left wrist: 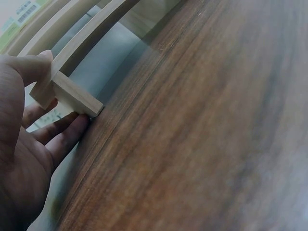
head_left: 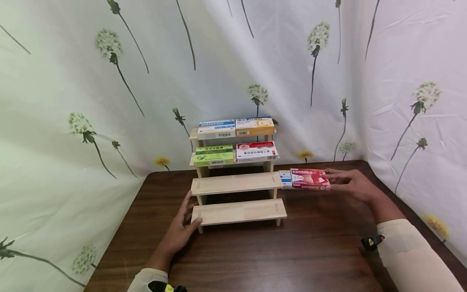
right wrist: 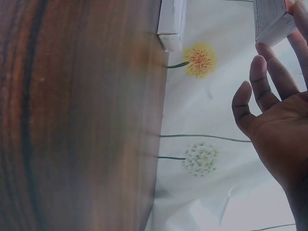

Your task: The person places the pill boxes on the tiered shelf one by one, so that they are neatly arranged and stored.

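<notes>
A pale wooden step rack (head_left: 238, 213) stands on the brown table. My left hand (head_left: 178, 231) grips its left end at the lowest step. In the left wrist view, the thumb lies on that step (left wrist: 72, 57) while the fingers reach behind its leg. To the rack's right, my right hand (head_left: 352, 184) pinches a red and white medicine box (head_left: 309, 178) by its right end, and the right wrist view shows only a corner of that box (right wrist: 272, 24). A blue and white medicine box (head_left: 285, 178) is partly hidden behind the red one.
On the top step sit a blue and white box (head_left: 217, 129) and an orange and white box (head_left: 254, 125). One step down are a green box (head_left: 213, 155) and a white and red box (head_left: 256, 151). Flower-patterned cloth (head_left: 219, 81) surrounds the table (head_left: 310, 251).
</notes>
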The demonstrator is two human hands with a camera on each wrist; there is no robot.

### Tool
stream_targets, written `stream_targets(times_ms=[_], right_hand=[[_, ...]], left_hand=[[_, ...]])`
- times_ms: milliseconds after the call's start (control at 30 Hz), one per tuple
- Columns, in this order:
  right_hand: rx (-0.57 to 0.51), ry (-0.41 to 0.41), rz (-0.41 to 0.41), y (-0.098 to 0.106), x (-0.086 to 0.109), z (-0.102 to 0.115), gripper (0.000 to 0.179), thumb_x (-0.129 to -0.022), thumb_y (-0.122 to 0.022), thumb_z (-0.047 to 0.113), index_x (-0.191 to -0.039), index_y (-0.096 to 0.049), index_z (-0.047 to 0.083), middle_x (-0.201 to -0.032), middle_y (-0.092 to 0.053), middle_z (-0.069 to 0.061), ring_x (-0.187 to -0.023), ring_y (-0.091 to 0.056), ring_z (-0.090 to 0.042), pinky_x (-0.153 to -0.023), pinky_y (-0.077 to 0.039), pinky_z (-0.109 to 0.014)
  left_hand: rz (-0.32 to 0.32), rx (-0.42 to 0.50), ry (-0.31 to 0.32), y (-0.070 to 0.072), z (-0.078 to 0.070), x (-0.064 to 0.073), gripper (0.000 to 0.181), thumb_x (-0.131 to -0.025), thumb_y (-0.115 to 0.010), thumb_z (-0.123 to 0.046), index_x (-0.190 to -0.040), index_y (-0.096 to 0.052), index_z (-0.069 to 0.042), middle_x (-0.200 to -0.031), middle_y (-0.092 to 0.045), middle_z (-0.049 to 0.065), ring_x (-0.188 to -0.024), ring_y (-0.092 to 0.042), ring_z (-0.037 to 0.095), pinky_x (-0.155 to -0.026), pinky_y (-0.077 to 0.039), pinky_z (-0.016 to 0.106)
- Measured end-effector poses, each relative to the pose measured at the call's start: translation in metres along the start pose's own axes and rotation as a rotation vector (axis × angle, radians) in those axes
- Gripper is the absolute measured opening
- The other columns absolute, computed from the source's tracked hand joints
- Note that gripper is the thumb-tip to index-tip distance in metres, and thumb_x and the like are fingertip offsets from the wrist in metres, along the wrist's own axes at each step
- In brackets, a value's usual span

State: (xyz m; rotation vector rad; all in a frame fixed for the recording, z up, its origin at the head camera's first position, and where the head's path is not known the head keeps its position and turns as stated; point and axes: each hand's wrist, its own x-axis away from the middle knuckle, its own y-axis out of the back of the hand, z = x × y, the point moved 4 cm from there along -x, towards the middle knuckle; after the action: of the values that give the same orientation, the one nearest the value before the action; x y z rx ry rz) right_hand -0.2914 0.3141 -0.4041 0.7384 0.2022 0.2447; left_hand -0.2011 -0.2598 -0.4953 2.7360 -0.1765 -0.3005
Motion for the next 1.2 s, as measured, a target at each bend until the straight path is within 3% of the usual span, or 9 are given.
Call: stream_targets(times_ms=[67, 167, 267, 333, 467, 567, 700, 1033, 1200], right_hand=[[0.008, 0.014, -0.007, 0.001, 0.0, 0.004, 0.052, -0.095, -0.089, 0.029, -0.141, -0.075, 0.011, -0.161, -0.059, -0.02, -0.143, -0.057, -0.035, -0.101, -0.051, -0.032], [-0.001, 0.035, -0.016, 0.002, -0.002, 0.009, 0.05, -0.095, -0.089, 0.027, -0.14, -0.076, 0.011, -0.159, -0.061, -0.018, -0.133, -0.059, -0.008, -0.095, -0.05, -0.02], [-0.014, 0.06, -0.02, 0.003, -0.004, 0.017, 0.047, -0.095, -0.089, 0.025, -0.138, -0.077, 0.01, -0.158, -0.061, -0.018, -0.119, -0.057, 0.009, -0.09, -0.05, -0.016], [-0.017, 0.077, -0.012, 0.003, -0.005, 0.022, 0.046, -0.095, -0.089, 0.023, -0.138, -0.077, 0.01, -0.158, -0.061, -0.02, -0.115, -0.059, 0.008, -0.088, -0.051, -0.017], [-0.008, 0.106, 0.013, -0.001, -0.008, 0.03, 0.044, -0.094, -0.089, 0.022, -0.137, -0.079, 0.012, -0.157, -0.063, -0.019, -0.127, -0.061, -0.008, -0.091, -0.052, -0.02], [-0.023, 0.142, 0.023, -0.005, -0.01, 0.035, 0.044, -0.094, -0.089, 0.019, -0.135, -0.079, 0.012, -0.157, -0.064, -0.019, -0.134, -0.056, -0.003, -0.094, -0.053, -0.021], [-0.052, 0.193, 0.02, -0.011, -0.013, 0.041, 0.044, -0.092, -0.09, 0.017, -0.134, -0.08, 0.011, -0.156, -0.064, -0.02, -0.126, -0.053, 0.014, -0.094, -0.054, -0.021], [-0.041, 0.241, 0.0, -0.03, -0.02, 0.054, 0.042, -0.092, -0.089, 0.015, -0.133, -0.081, 0.012, -0.154, -0.066, -0.017, -0.126, -0.051, 0.011, -0.101, -0.051, -0.022], [-0.039, 0.239, 0.01, -0.043, -0.022, 0.064, 0.042, -0.092, -0.09, 0.018, -0.133, -0.081, 0.017, -0.156, -0.065, -0.015, -0.127, -0.053, 0.0, -0.1, -0.049, -0.026]], left_hand=[[0.003, 0.002, -0.002, 0.0, 0.0, 0.0, 0.095, -0.11, -0.069, -0.016, -0.177, -0.005, -0.037, -0.169, -0.04, 0.03, -0.148, -0.05, 0.057, -0.091, -0.062, 0.035], [0.005, 0.007, 0.001, 0.0, 0.0, -0.001, 0.095, -0.11, -0.069, -0.015, -0.177, -0.005, -0.037, -0.17, -0.04, 0.03, -0.149, -0.05, 0.057, -0.091, -0.062, 0.035], [0.003, 0.012, -0.001, 0.0, 0.0, -0.001, 0.095, -0.11, -0.068, -0.014, -0.177, -0.005, -0.036, -0.169, -0.04, 0.03, -0.149, -0.05, 0.057, -0.092, -0.062, 0.035], [0.002, 0.008, -0.006, 0.0, 0.001, -0.001, 0.096, -0.11, -0.068, -0.014, -0.178, -0.005, -0.036, -0.169, -0.04, 0.031, -0.148, -0.05, 0.057, -0.092, -0.062, 0.036], [0.001, -0.004, -0.015, 0.0, 0.0, -0.001, 0.095, -0.11, -0.068, -0.014, -0.178, -0.005, -0.036, -0.169, -0.04, 0.032, -0.148, -0.05, 0.058, -0.092, -0.062, 0.036], [0.0, -0.002, -0.014, 0.0, -0.001, 0.0, 0.095, -0.11, -0.068, -0.014, -0.178, -0.004, -0.035, -0.169, -0.04, 0.032, -0.148, -0.05, 0.058, -0.092, -0.062, 0.036], [-0.001, 0.005, -0.01, 0.0, 0.0, 0.0, 0.096, -0.109, -0.068, -0.014, -0.178, -0.005, -0.035, -0.169, -0.04, 0.031, -0.149, -0.049, 0.058, -0.092, -0.062, 0.035], [0.004, 0.019, -0.022, 0.0, 0.001, -0.001, 0.096, -0.11, -0.068, -0.013, -0.178, -0.004, -0.034, -0.169, -0.039, 0.031, -0.149, -0.048, 0.058, -0.093, -0.062, 0.036], [0.004, 0.019, -0.021, -0.001, 0.001, -0.001, 0.096, -0.11, -0.068, -0.013, -0.178, -0.004, -0.035, -0.169, -0.039, 0.032, -0.149, -0.048, 0.058, -0.093, -0.062, 0.036]])
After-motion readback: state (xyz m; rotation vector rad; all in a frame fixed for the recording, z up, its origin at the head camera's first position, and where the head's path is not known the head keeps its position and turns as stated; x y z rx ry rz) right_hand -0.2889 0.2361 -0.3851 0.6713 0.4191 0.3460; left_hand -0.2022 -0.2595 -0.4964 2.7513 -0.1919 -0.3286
